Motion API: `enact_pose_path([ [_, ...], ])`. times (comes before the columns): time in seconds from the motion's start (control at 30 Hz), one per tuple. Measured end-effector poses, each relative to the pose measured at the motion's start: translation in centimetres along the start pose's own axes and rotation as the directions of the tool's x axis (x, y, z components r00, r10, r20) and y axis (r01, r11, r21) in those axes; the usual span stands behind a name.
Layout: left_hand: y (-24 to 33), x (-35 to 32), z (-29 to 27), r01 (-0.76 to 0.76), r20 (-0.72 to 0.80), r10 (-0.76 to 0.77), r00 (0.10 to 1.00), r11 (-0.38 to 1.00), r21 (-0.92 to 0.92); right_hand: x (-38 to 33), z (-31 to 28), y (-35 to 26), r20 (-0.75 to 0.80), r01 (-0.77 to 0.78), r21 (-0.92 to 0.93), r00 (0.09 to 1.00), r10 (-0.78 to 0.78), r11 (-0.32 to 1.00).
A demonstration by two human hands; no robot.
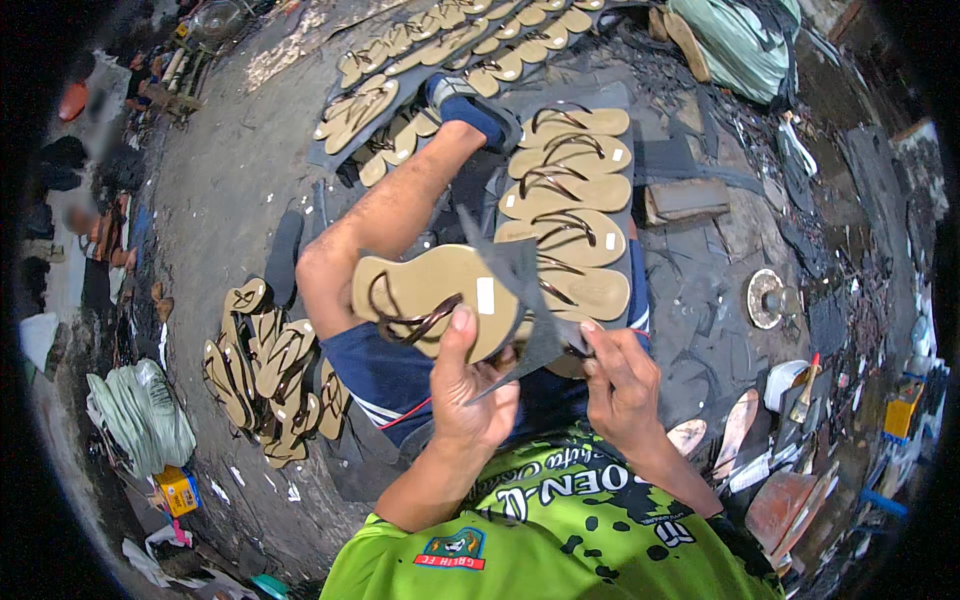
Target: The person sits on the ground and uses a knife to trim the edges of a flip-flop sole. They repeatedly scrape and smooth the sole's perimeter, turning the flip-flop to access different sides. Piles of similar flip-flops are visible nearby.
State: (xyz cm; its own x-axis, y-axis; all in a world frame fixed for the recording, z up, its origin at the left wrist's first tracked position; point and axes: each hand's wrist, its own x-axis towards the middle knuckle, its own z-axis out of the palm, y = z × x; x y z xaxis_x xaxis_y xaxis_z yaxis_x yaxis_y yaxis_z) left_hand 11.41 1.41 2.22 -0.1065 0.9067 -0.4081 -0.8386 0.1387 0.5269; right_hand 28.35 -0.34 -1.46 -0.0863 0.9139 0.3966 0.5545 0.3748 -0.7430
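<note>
My left hand (pixel 468 385) is closed on a tan flip-flop (pixel 435 285) with glossy brown straps and a white sticker, its thumb on the upper face near the strap. A ragged piece of dark grey sheet rubber (pixel 535 335) juts out along the sole's right side. Beside that rubber, my right hand (pixel 622 385) is pinched, fingertips together, at a small pale, flat piece that I cannot make out. Past the hands, several tan flip-flops (pixel 570 190) with brown straps lie in a column over my outstretched leg.
More flip-flops (pixel 275 360) are heaped at the left. Rows of them (pixel 450 45) cover dark sheets at the far side. A brown block (pixel 688 200), a round metal piece (pixel 770 298) and a brush (pixel 805 390) lie at the right. Pale green sacks (pixel 145 415) stand at the left.
</note>
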Motion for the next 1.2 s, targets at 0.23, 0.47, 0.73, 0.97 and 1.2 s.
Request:
enact_pose_path([
  [0.23,-0.1,-2.1,-1.8,-0.005,-0.101,0.007,0.995,1.000,0.024,1.7,-3.7,-3.3,0.353,-0.261,0.065,0.909,0.223,0.963],
  [0.47,-0.1,-4.2,-4.1,0.109,-0.079,-0.094,0.992,0.973,0.206,2.7,-3.9,-3.4,0.545,-0.300,0.069,0.810,0.216,0.951],
  [0.73,0.5,-8.2,-9.5,0.211,-0.057,-0.205,0.977,0.969,0.127,1.6,-0.5,-2.6,0.578,-0.354,0.208,0.796,0.178,0.912],
  [0.97,-0.1,-7.3,-9.0,0.198,-0.059,-0.207,0.977,0.971,-0.134,-2.7,-5.3,-2.0,0.641,-0.268,0.189,0.763,0.088,0.945],
  [1.2,-0.6,-7.8,-10.2,0.238,-0.006,-0.238,0.971,0.970,0.044,-1.0,-2.5,-3.0,0.600,-0.322,0.207,0.787,0.139,0.924],
])
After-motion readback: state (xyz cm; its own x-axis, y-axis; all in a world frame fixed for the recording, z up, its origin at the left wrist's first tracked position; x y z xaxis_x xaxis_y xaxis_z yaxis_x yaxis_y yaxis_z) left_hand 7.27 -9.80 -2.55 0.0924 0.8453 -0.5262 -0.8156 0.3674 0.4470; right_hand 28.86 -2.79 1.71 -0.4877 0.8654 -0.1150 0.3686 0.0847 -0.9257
